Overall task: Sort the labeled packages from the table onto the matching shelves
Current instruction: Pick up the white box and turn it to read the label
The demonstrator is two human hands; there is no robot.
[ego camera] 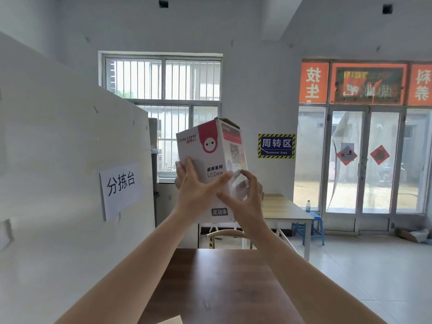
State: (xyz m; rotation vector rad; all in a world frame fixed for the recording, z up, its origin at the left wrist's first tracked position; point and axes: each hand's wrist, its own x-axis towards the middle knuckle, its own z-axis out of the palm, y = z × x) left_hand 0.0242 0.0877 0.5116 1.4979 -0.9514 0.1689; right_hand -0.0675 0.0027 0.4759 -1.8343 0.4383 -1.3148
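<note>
A white LED-bulb box [211,150] with a red cartoon mark and a QR code is held up at chest height, tilted, above the dark wooden table [219,286]. My left hand [195,185] grips its lower left face, thumb across the front. My right hand [245,195] curls around its lower right corner. The box's bottom edge is partly hidden behind both hands. No shelves are in view.
A white partition [70,160] with a paper sign [120,187] stands close on the left. Behind the box are a wooden chair back [225,233], a lighter table [284,206], blue stools [313,226], a barred window and glass doors at the right.
</note>
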